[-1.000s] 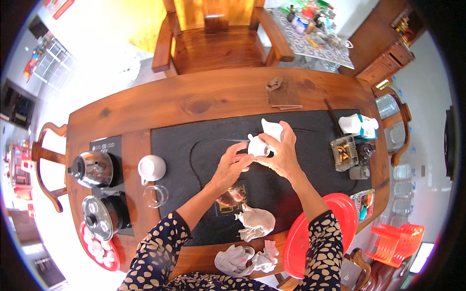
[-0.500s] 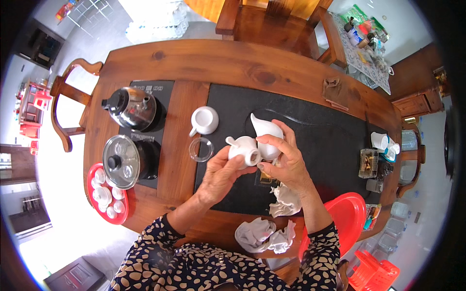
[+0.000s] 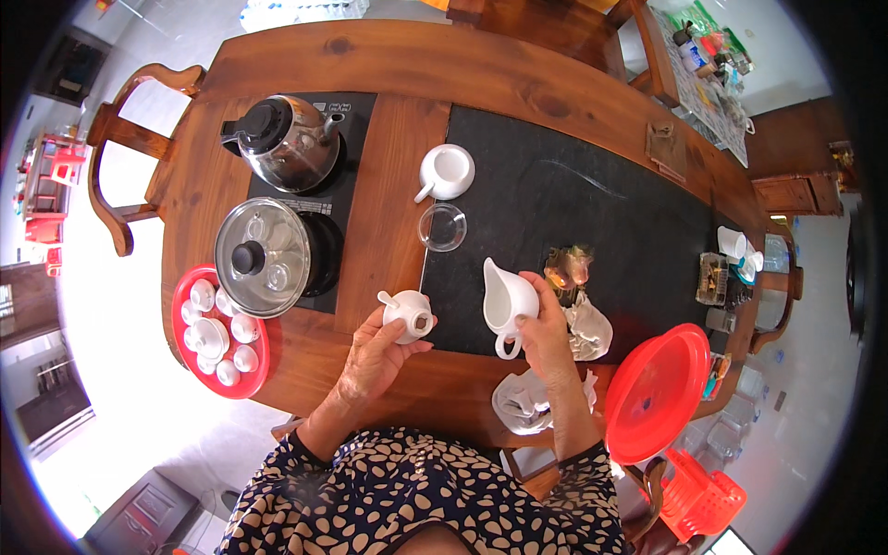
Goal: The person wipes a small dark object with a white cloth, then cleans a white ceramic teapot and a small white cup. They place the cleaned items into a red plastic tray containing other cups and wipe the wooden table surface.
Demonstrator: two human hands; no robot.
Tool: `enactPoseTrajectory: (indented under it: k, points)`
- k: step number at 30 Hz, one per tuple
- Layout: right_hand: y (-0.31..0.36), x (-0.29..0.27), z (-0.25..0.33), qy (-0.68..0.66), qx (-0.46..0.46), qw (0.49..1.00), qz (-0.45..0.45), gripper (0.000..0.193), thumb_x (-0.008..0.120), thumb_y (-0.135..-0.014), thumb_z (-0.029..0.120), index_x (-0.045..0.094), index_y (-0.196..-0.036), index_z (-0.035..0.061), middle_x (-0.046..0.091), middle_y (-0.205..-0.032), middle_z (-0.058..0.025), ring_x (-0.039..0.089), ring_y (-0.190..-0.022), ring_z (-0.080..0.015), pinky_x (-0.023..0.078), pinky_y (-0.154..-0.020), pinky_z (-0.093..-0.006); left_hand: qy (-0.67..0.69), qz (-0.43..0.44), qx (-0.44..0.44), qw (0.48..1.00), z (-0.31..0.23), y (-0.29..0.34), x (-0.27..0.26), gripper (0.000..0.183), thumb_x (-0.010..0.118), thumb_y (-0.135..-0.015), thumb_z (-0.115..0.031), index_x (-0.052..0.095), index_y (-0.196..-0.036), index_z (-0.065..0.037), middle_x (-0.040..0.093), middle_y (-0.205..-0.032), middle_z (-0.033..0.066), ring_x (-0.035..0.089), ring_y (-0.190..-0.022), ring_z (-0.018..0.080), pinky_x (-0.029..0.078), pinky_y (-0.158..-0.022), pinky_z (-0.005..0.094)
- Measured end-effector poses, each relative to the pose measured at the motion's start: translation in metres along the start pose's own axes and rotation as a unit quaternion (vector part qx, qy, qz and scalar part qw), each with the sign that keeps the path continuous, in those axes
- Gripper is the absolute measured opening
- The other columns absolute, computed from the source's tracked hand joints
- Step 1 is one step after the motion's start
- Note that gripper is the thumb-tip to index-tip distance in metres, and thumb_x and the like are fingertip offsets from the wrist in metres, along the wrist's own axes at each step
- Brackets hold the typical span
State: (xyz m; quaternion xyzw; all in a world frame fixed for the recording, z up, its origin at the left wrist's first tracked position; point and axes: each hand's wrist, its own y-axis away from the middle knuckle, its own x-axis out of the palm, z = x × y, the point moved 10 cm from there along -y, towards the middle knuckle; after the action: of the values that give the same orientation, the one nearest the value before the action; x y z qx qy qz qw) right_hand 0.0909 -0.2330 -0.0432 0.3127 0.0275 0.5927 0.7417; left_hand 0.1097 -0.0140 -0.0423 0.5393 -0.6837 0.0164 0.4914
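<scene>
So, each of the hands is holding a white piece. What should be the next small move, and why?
Perhaps set the white pitcher down on the black panel: the right hand holds it near there, and the left hand is occupied with a small white piece, so this would free one hand.

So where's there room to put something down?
Biggest bare patch: the black slab's far half, between the white handled cup and plastic box. The wooden strip beyond it, left of the brown cloth, is bare too. Crowded: the left end, with kettle, lidded pot and red tray. White cloths crowd the near edge too.
</scene>
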Motion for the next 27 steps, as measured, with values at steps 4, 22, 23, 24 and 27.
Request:
enactPoseTrajectory:
  k: [4, 22, 23, 24, 27]
  points:
    - [0.012, 0.000, -0.017, 0.102, -0.026, 0.993, -0.059, 0.061, 0.060, -0.076, 0.000, 0.041, -0.134, 0.0030, 0.053, -0.117, -0.0097, 0.054, -0.105, -0.0189, 0.048, -0.085, -0.0299, 0.007, -0.013, -0.001, 1.000, 0.008, 0.007, -0.017, 0.038, 0.055, -0.093, -0.014, 0.048, -0.127, -0.001, 0.057, -0.121, 0.0152, 0.056, -0.114, 0.0325, 0.056, -0.080, 0.0364]
    - [0.053, 0.066, -0.011, 0.444, -0.323, 0.825, -0.135, 0.061, 0.069, -0.072, 0.007, 0.045, -0.128, 0.0005, 0.048, -0.123, -0.0193, 0.053, -0.111, -0.0338, 0.046, -0.091, -0.0397, -0.066, -0.057, 0.027, 0.996, -0.008, 0.059, -0.056, 0.031, 0.055, -0.093, -0.014, 0.053, -0.122, -0.002, 0.061, -0.114, 0.0076, 0.059, -0.104, 0.0172, 0.054, -0.081, 0.0339]
    - [0.051, 0.061, -0.016, 0.390, -0.294, 0.862, -0.138, 0.057, 0.063, -0.077, 0.012, 0.043, -0.129, 0.0008, 0.052, -0.119, -0.0207, 0.055, -0.107, -0.0334, 0.046, -0.090, -0.0380, -0.066, -0.058, 0.033, 0.996, -0.009, 0.062, -0.058, 0.031, 0.055, -0.093, -0.014, 0.053, -0.122, -0.002, 0.061, -0.114, 0.0077, 0.059, -0.103, 0.0173, 0.054, -0.081, 0.0338]
    - [0.049, 0.057, -0.022, 0.345, -0.250, 0.895, -0.132, 0.054, 0.059, -0.079, 0.015, 0.043, -0.129, 0.0009, 0.054, -0.116, -0.0208, 0.056, -0.104, -0.0328, 0.046, -0.089, -0.0372, -0.063, -0.058, 0.039, 0.996, -0.010, 0.065, -0.059, 0.031, 0.055, -0.093, -0.014, 0.053, -0.121, -0.003, 0.061, -0.114, 0.0078, 0.060, -0.103, 0.0174, 0.054, -0.081, 0.0337]
    - [0.043, 0.047, -0.046, 0.200, -0.114, 0.967, -0.112, 0.049, 0.046, -0.085, 0.023, 0.043, -0.128, 0.0012, 0.060, -0.105, -0.0213, 0.059, -0.095, -0.0310, 0.045, -0.086, -0.0349, -0.052, -0.063, 0.052, 0.995, -0.013, 0.074, -0.060, 0.028, 0.055, -0.094, -0.014, 0.055, -0.119, -0.002, 0.062, -0.111, 0.0082, 0.060, -0.100, 0.0168, 0.054, -0.079, 0.0333]
